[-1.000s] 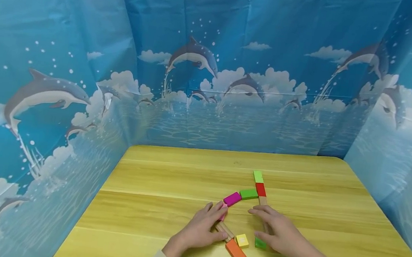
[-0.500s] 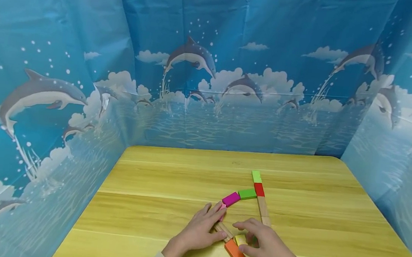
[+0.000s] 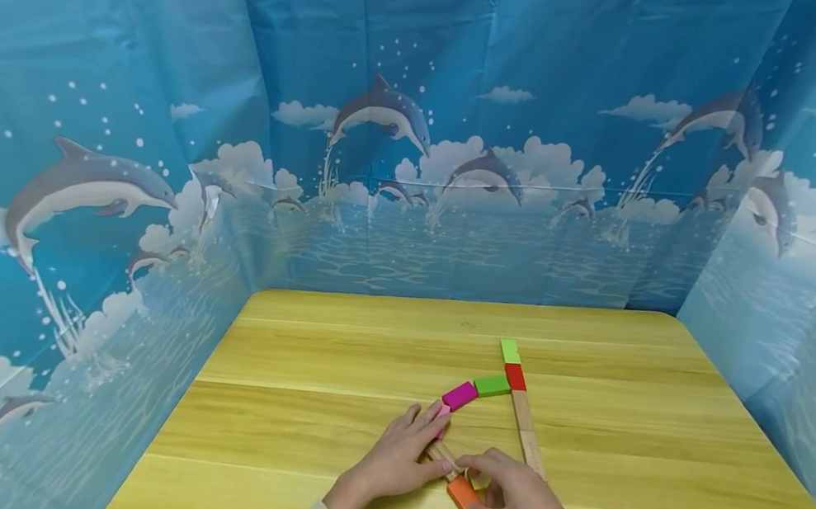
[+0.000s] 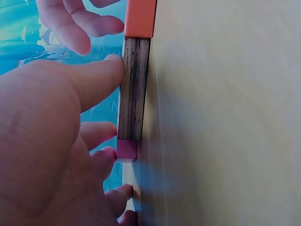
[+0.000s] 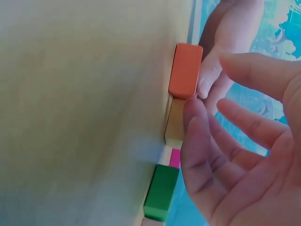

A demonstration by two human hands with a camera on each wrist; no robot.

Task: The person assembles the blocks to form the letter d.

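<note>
My left hand (image 3: 394,456) lies with fingers extended along the left side of a bent row of blocks. Its fingertips touch a pink block (image 3: 443,413) and its thumb rests against plain wooden blocks (image 4: 134,89). An orange block (image 3: 461,499) adjoins their near end. Over that block is my right hand (image 3: 520,498), thumb and forefinger apart, the forefinger tip close to the orange block's corner in the right wrist view. A tan block (image 5: 175,120) sits beside that fingertip. The yellow block is mostly hidden under the right hand.
Magenta (image 3: 460,395) and green (image 3: 492,386) blocks continue the bend towards a straight line of light green (image 3: 510,350), red (image 3: 515,376) and plain wooden (image 3: 526,429) blocks. A dark green block (image 5: 162,190) shows in the right wrist view. A dolphin-print curtain (image 3: 457,210) surrounds the table (image 3: 307,360).
My right hand has moved left from beside the straight line to over the orange and yellow blocks, uncovering the wooden blocks. The left hand has stayed in place.
</note>
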